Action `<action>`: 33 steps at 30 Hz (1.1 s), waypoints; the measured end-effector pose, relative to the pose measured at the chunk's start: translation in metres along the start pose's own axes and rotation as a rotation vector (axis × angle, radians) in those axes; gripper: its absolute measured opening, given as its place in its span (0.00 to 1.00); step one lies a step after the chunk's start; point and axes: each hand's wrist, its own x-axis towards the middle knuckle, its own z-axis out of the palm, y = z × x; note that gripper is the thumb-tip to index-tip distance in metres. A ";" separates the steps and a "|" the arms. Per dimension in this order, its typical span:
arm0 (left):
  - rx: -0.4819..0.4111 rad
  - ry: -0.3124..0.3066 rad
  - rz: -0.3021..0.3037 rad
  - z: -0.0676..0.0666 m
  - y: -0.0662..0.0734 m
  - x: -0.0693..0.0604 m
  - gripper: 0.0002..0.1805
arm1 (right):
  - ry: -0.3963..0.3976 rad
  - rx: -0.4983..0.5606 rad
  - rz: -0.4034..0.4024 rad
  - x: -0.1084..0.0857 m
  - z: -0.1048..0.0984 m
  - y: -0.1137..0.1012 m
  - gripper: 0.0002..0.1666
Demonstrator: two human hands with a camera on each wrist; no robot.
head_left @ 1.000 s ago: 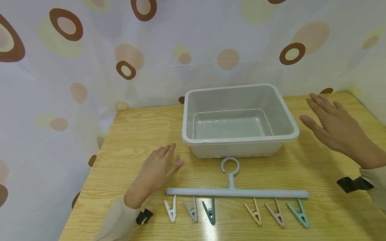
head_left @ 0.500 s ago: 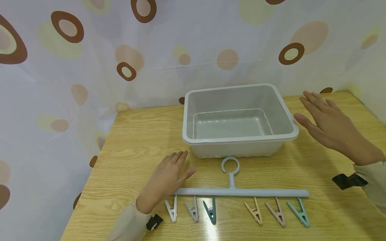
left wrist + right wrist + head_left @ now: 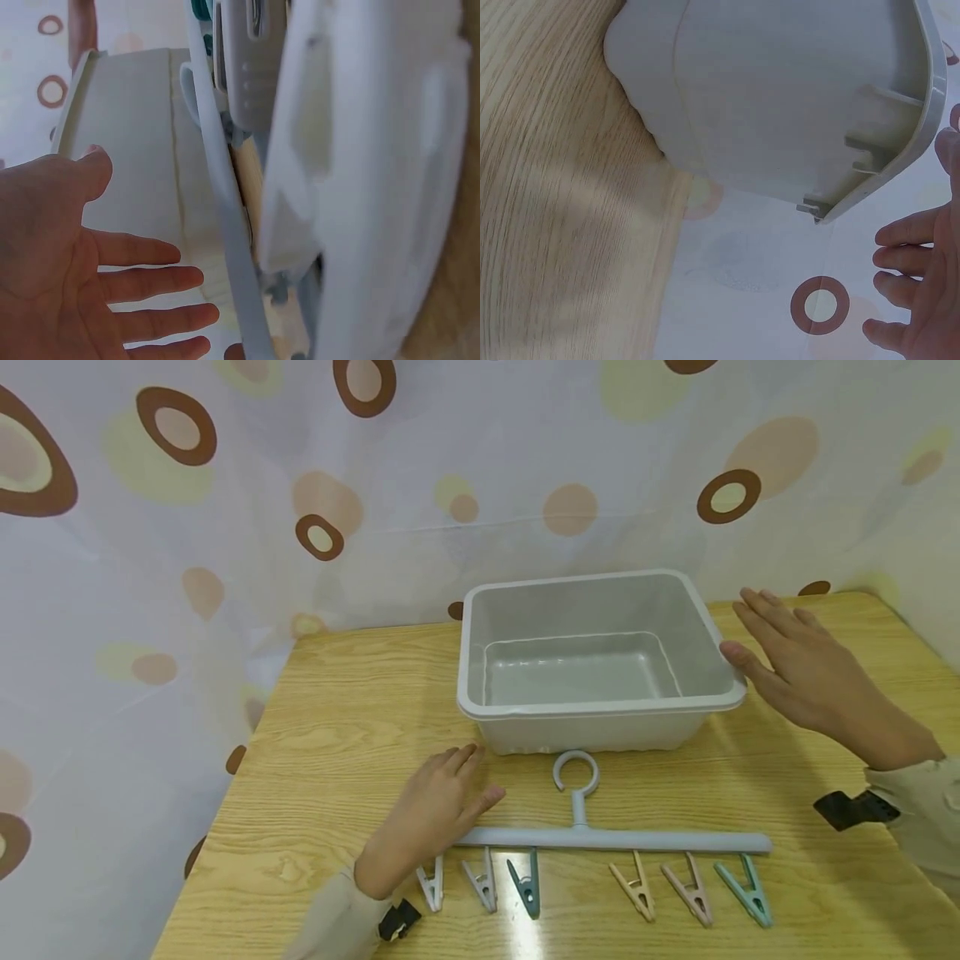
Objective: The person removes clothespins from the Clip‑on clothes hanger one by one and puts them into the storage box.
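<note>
A grey plastic tub (image 3: 600, 710) stands on the table, its inside visible in the head view. My right hand (image 3: 802, 677) is beside its right rim with fingers extended; in the right wrist view the fingers (image 3: 904, 259) are apart from the tub wall (image 3: 780, 90). My left hand (image 3: 431, 806) hovers with spread fingers over the left end of a pale grey hanger (image 3: 622, 839), covering that end. The left wrist view shows the palm (image 3: 45, 262) holding nothing, near the hanger bar (image 3: 225, 187). A white clothespin (image 3: 432, 889) lies partly hidden by that hand.
More clothespins lie in a row before the hanger: grey (image 3: 483, 885), dark green (image 3: 528, 889), beige (image 3: 636, 893), pink (image 3: 692, 893) and mint (image 3: 750, 897). A patterned curtain (image 3: 405, 560) hangs behind the wooden table (image 3: 330, 710).
My left hand has moved right and slightly nearer to me, coming over the hanger's left end. My right hand has shifted left toward the tub's rim.
</note>
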 end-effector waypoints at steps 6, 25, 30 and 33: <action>-0.007 0.013 0.039 0.007 0.006 0.000 0.36 | -0.005 0.023 -0.004 0.002 0.002 -0.004 0.37; 0.055 -0.073 0.103 0.021 0.034 0.000 0.38 | -0.211 0.043 0.007 0.016 0.001 -0.016 0.37; 0.065 -0.110 0.142 0.024 0.040 0.001 0.39 | -0.235 0.047 0.011 0.019 0.000 -0.020 0.38; 0.070 -0.111 0.162 0.026 0.044 0.002 0.39 | -0.252 0.059 0.022 0.020 0.001 -0.024 0.39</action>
